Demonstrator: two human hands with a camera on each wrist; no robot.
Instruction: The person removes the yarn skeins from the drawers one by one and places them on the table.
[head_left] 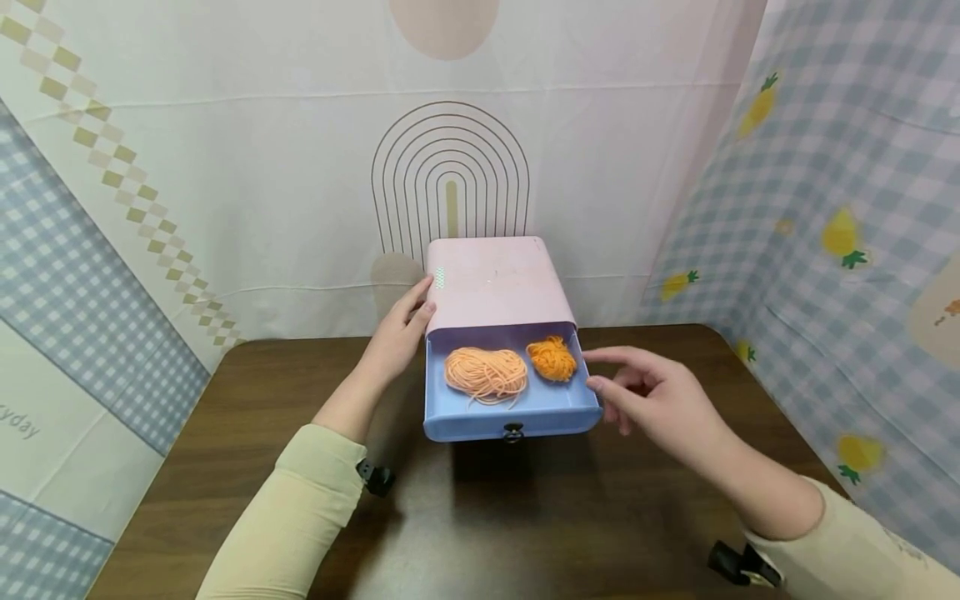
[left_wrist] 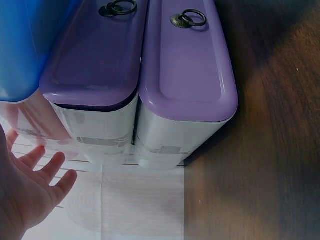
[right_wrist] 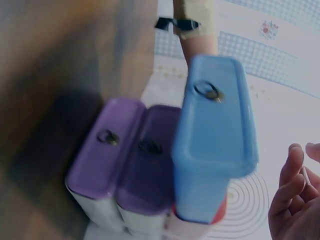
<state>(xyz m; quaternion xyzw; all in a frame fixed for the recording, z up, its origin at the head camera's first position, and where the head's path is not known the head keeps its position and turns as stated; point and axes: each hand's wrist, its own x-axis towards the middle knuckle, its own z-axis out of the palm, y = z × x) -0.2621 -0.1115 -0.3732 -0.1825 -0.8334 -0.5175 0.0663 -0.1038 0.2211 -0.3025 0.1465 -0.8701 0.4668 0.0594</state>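
Observation:
A pink-topped drawer cabinet (head_left: 495, 279) stands at the back of the table with its blue top drawer (head_left: 555, 421) pulled out. Inside lie a bundle of peach yarn (head_left: 487, 372) and a smaller bundle of orange yarn (head_left: 552, 358). My left hand (head_left: 395, 335) rests against the cabinet's left side near the top edge, fingers extended. At the drawer's right side is my right hand (head_left: 652, 387), index finger and thumb tips right at the rim, the other fingers loosely bent. The right wrist view shows the same hand (right_wrist: 297, 200) beside the blue drawer front (right_wrist: 220, 125).
Below the blue drawer are two purple drawers (left_wrist: 187, 65), both pushed in, each with a ring pull (left_wrist: 189, 19). The brown wooden table (head_left: 285, 400) meets a patterned cloth backdrop (head_left: 300, 200) behind the cabinet and checked cloth (head_left: 825, 250) on the right.

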